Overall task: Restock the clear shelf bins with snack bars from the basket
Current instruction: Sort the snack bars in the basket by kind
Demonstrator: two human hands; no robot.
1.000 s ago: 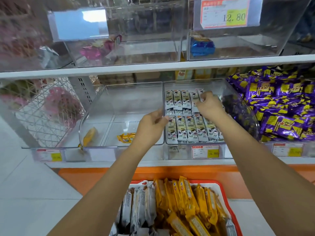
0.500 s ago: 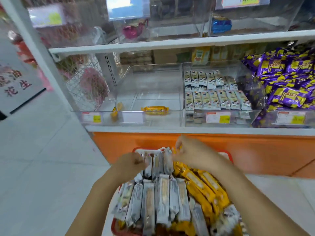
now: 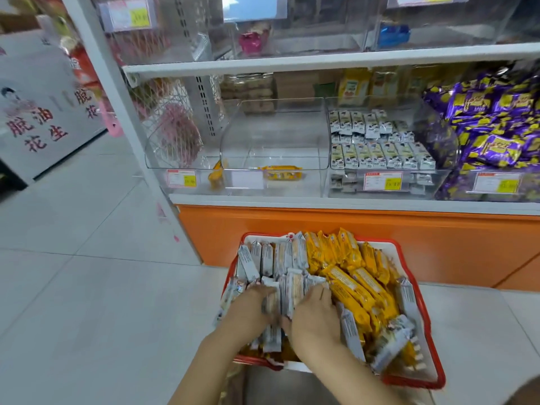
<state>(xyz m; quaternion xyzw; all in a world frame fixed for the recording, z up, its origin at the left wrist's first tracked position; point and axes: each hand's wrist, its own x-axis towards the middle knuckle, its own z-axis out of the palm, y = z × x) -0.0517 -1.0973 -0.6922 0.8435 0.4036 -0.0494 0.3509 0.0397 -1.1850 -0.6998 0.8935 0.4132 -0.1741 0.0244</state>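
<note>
A red basket (image 3: pixel 429 340) stands on the floor below the shelf, full of grey-white snack bars (image 3: pixel 274 258) on the left and yellow bars (image 3: pixel 350 285) on the right. Both my hands are down in the basket on the grey-white bars. My left hand (image 3: pixel 251 305) and my right hand (image 3: pixel 314 314) curl around a bunch of grey-white bars (image 3: pixel 285 293) between them. On the shelf, one clear bin (image 3: pixel 380 182) holds rows of grey-white bars. The clear bin (image 3: pixel 274 133) to its left holds a single yellow bar (image 3: pixel 282 173).
A bin of purple-and-yellow packets (image 3: pixel 491 133) sits at the right of the shelf. A wire-patterned bin with pink items (image 3: pixel 175 135) is at the left. An orange base panel (image 3: pixel 350 238) runs behind the basket. A white shelf post (image 3: pixel 122 100) and tiled floor (image 3: pixel 87 273) lie to the left.
My hands left the shelf bin, came down to the basket's far end, then moved nearer and deeper into the grey-white bars. The view tilted down and left.
</note>
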